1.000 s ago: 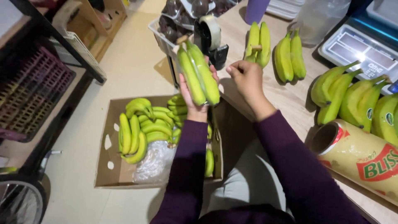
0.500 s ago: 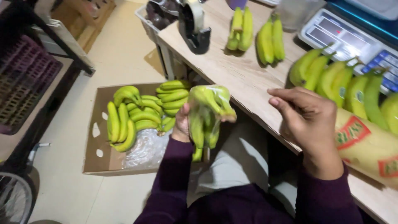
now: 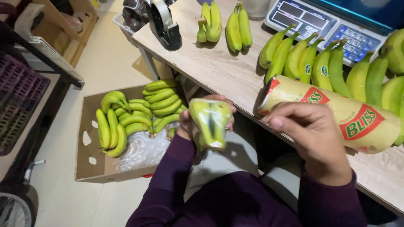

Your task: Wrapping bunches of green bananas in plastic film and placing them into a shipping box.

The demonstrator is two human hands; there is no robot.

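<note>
Bananas now wrapped: small green bunch in clear plastic film (image 3: 209, 122) sits clamped in left hand (image 3: 189, 122), held over the lap just off the edge of the pale wooden table (image 3: 219, 67). A second ago the same bunch was bare and raised higher, near the black tape dispenser (image 3: 165, 26); it has since come down and gained its film skin. Right hand (image 3: 313, 134) has left the fruit, fingers loosely curled and holding nothing, hovering just in front of the yellow roll of cling film with red label (image 3: 336, 115). Wrapping on this bunch looks about done. Open cardboard box of green bananas (image 3: 126, 122) on the floor, loose green bunches (image 3: 294, 54) by the grey weighing scale (image 3: 320, 21), all unmoved.
</note>
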